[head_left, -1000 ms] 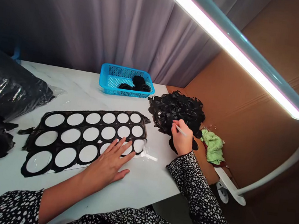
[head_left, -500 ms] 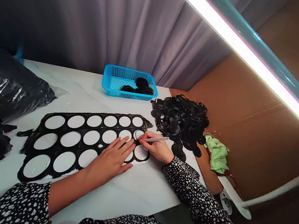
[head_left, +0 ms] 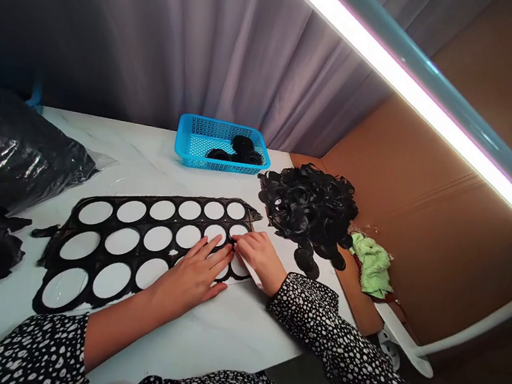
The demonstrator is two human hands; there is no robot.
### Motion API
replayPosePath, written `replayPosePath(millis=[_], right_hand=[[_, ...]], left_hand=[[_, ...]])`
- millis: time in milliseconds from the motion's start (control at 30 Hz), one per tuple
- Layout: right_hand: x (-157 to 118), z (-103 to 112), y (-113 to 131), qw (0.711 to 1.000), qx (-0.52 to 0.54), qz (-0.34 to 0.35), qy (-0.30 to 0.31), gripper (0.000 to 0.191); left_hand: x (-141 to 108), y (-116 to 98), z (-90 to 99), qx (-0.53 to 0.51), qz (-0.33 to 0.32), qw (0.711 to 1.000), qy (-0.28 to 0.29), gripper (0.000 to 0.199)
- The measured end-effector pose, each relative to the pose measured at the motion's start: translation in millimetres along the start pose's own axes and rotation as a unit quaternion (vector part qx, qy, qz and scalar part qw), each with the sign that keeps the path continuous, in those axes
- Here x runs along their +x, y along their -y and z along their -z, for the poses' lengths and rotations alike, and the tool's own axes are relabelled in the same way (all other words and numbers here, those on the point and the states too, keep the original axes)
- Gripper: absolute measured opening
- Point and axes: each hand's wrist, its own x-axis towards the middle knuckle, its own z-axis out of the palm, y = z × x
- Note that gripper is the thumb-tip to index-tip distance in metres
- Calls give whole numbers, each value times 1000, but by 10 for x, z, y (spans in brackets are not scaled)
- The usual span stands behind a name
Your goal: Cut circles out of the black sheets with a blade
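Black sheet (head_left: 174,224) with white circles on a table (head_left: 229,316)
Left hand (head_left: 191,275) lies on it, slightly spread; right hand (head_left: 262,258), nearer the table's right edge, pinches a white stick (head_left: 251,273).

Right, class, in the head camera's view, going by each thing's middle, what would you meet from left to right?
Black plastic bag → black sheet with white circles → left hand → right hand → black heap → green cloth.
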Motion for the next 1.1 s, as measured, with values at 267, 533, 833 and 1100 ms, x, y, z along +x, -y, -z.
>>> replayPosePath(millis=[267,533,833,1100], right_hand=[[299,505,-772,931,32,-261,-254,14],[491,170,-374,932,303,-186,-64,13],[489,114,-402,938,312,-153,-8,13],[435,48,-290,987,144,-73,-1,9]], left_hand=[[-35,-11,112,-20,-21,1000,11,46],[324,221,118,16,39,999,13,51],[295,221,37,9,44,999,11,51],[300,233,13,-4,43,999,4,52]])
